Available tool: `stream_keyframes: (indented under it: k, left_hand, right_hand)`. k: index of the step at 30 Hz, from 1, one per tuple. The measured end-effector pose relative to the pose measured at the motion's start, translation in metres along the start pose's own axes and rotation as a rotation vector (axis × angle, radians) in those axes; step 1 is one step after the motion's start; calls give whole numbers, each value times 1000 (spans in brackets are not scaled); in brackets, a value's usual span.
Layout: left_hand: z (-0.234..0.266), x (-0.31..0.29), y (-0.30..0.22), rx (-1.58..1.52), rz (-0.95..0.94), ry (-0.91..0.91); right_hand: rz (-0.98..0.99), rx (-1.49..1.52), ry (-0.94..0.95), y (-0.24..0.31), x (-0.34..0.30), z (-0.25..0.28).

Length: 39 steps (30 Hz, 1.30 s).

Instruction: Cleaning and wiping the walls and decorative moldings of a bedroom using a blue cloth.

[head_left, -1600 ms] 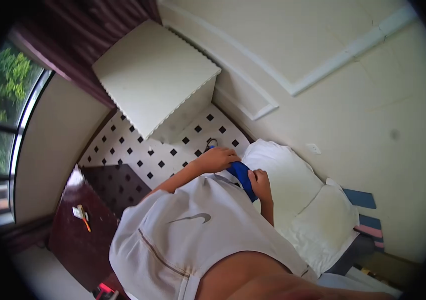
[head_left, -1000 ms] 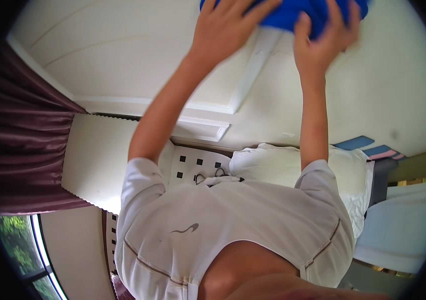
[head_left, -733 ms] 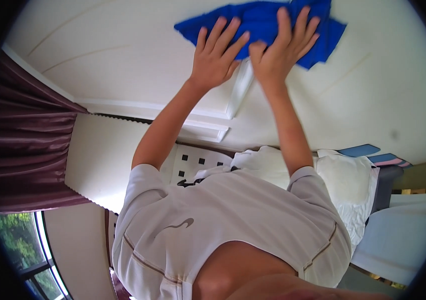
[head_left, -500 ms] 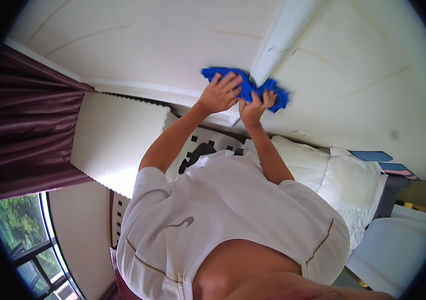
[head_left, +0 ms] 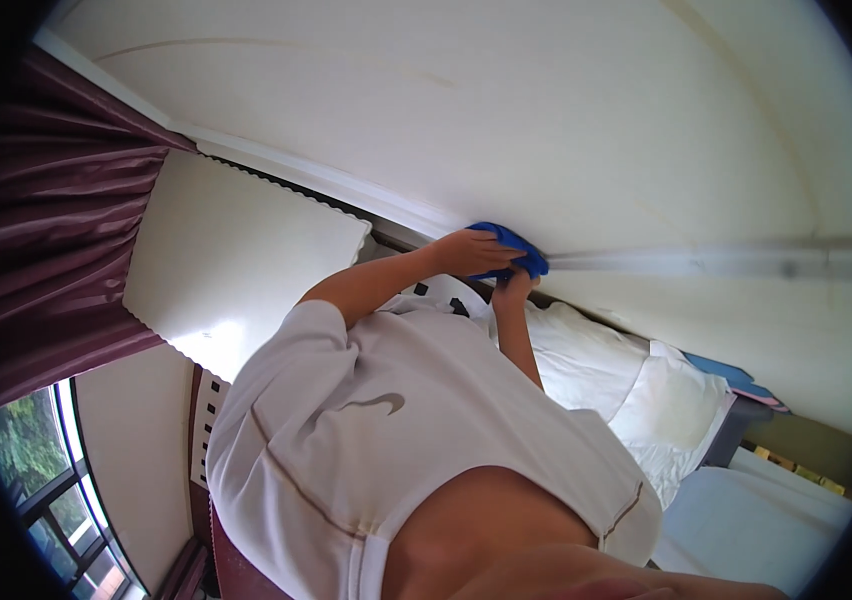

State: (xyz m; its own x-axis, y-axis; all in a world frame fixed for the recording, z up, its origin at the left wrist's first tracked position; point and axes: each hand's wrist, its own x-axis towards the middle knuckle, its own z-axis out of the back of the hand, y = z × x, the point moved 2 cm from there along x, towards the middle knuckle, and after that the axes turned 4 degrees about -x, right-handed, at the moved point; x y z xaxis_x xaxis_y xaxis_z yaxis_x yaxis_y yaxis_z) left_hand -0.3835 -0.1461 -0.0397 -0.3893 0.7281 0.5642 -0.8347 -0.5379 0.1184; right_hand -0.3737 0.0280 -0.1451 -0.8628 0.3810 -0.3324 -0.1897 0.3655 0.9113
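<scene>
A blue cloth [head_left: 518, 248] is bunched against the near end of a long pale pole-like strip [head_left: 666, 261] that runs along the wall. My left hand [head_left: 471, 252] presses on the cloth from the left, its fingers curled over it. Just below, my right hand [head_left: 516, 286] grips the cloth's lower side, its fingers partly hidden. The strip's end is covered by the cloth.
The pale wall [head_left: 426, 110] carries faint tan streaks. A white board with a scalloped edge [head_left: 246, 240] is on the left, beside a purple curtain [head_left: 66, 230] and a window [head_left: 41, 450]. White bedding [head_left: 586, 350] lies on the right.
Both hands and the cloth have moved down and closer to my body. The cloth, spread out before, is now bunched. In view, the strip has swung from upward to rightward.
</scene>
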Motion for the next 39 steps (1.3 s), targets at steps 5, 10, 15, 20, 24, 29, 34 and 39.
stream_keyframes:
  k: [5, 10, 15, 20, 24, 29, 34, 39]
  left_hand:
    - [8, -56, 26, -127, -54, -50]
    - [56, -106, 45, -198, 152, 32]
    - [96, -137, 60, -265, 368, 33]
    - [130, -166, 86, -370, 489, 36]
    - [148, -184, 113, -368, 344, 84]
    - [148, -194, 131, -254, 202, 125]
    - [133, -201, 144, -59, -34, 81]
    - [137, -214, 155, -178, -25, 12]
  right_hand:
    - [-447, 518, 320, 14, -37, -35]
    - [-624, 462, 297, 24, -65, -81]
    - [-650, 676, 223, -16, -82, -138]
    - [-692, 686, 275, -27, -115, -188]
    - [-583, 664, 228, -40, -119, -201]
    - [-556, 749, 170, -59, -113, -218]
    - [-134, 633, 90, -47, -146, -233]
    - [23, 607, -17, -61, -153, -260]
